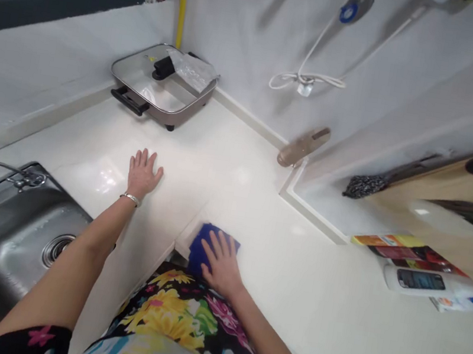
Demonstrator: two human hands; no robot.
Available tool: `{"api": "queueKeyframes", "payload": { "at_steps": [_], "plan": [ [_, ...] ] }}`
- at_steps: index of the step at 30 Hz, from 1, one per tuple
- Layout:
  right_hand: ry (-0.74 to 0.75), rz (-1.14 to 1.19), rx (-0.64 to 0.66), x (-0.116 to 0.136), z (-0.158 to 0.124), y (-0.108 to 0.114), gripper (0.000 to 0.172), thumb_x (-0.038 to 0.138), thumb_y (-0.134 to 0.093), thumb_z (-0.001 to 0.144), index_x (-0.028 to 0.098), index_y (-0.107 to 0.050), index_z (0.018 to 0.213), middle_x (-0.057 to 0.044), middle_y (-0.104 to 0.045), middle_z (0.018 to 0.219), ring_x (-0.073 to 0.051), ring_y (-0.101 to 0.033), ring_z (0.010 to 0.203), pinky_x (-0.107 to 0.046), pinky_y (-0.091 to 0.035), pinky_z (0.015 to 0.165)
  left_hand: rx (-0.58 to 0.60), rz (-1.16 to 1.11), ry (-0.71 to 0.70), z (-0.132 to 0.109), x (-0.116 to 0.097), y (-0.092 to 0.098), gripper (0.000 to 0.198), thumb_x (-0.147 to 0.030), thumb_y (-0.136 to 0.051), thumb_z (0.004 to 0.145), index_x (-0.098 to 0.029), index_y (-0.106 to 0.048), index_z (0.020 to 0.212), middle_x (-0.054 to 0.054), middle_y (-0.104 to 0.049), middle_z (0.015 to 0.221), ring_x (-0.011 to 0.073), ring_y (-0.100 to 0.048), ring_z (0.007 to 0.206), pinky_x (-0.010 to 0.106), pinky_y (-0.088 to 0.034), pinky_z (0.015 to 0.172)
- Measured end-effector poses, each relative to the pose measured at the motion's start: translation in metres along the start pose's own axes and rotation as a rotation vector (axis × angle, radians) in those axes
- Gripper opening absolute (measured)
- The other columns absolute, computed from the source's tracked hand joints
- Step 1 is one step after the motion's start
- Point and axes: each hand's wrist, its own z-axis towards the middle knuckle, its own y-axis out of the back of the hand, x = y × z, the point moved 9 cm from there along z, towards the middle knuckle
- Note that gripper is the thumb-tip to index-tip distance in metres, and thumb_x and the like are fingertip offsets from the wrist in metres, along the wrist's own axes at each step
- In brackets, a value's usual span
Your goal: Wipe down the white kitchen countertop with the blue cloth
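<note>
My left hand (pixel 143 175) lies flat on the white countertop (pixel 189 193), fingers spread, with a silver bracelet at the wrist. Nothing is under or in it that I can see. A blue cloth (pixel 198 249) lies at the counter's inner corner, close to my body. On top of that cloth rests my right hand (pixel 223 261), palm down and fingers apart, covering part of it. The cloth's near edge reaches the front edge of the counter.
A steel sink (pixel 11 237) with a faucet (pixel 29 179) is at the left. In the back corner stands an electric pan (pixel 156 89) with a glass lid. A brown device (pixel 302 146) leans by the wall; packets (pixel 408 250) and a white bottle (pixel 391 277) lie at the right.
</note>
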Motion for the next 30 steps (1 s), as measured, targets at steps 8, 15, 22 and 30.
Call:
{"api": "queueKeyframes", "payload": {
  "at_steps": [8, 15, 22, 30],
  "plan": [
    [-0.31, -0.172, -0.012, -0.085, -0.176, -0.001, 0.067, 0.034, -0.047, 0.094, 0.021, -0.029, 0.158, -0.011, -0.017, 0.168, -0.034, -0.011, 0.156, -0.063, -0.019, 0.123, -0.005, -0.014, -0.043, 0.002, -0.006, 0.001, 0.069, -0.049, -0.035, 0.097, -0.01, -0.038, 0.154, 0.021, -0.022, 0.167, 0.0362, -0.008, 0.156, 0.06, -0.006, 0.124],
    [-0.47, -0.29, -0.081, -0.106, -0.223, -0.001, 0.076, 0.03, -0.043, 0.093, 0.019, -0.011, 0.161, -0.013, -0.007, 0.17, -0.037, -0.012, 0.155, -0.065, -0.022, 0.121, 0.041, -0.055, -0.038, 0.0, -0.01, 0.002, 0.07, -0.047, -0.037, 0.096, -0.012, -0.031, 0.157, 0.02, -0.015, 0.168, 0.0386, -0.004, 0.156, 0.065, -0.004, 0.123],
    [-0.592, -0.313, -0.048, -0.067, -0.151, -0.011, 0.085, 0.04, -0.047, 0.093, 0.014, -0.003, 0.161, -0.019, 0.002, 0.169, -0.043, -0.005, 0.155, -0.068, -0.016, 0.121, 0.027, -0.066, -0.069, 0.0, -0.01, -0.002, 0.071, -0.048, -0.035, 0.097, -0.009, -0.031, 0.157, 0.022, -0.014, 0.168, 0.0395, -0.001, 0.156, 0.065, -0.003, 0.123],
    [-0.528, -0.223, 0.023, -0.006, -0.027, -0.018, 0.079, 0.043, -0.048, 0.094, 0.011, -0.017, 0.16, -0.023, -0.01, 0.167, -0.046, -0.002, 0.154, -0.072, -0.008, 0.12, 0.02, -0.093, -0.09, -0.001, -0.007, -0.007, 0.069, -0.044, -0.038, 0.097, -0.008, -0.031, 0.157, 0.021, -0.012, 0.169, 0.0392, 0.002, 0.156, 0.066, 0.0, 0.123]
  ]
}}
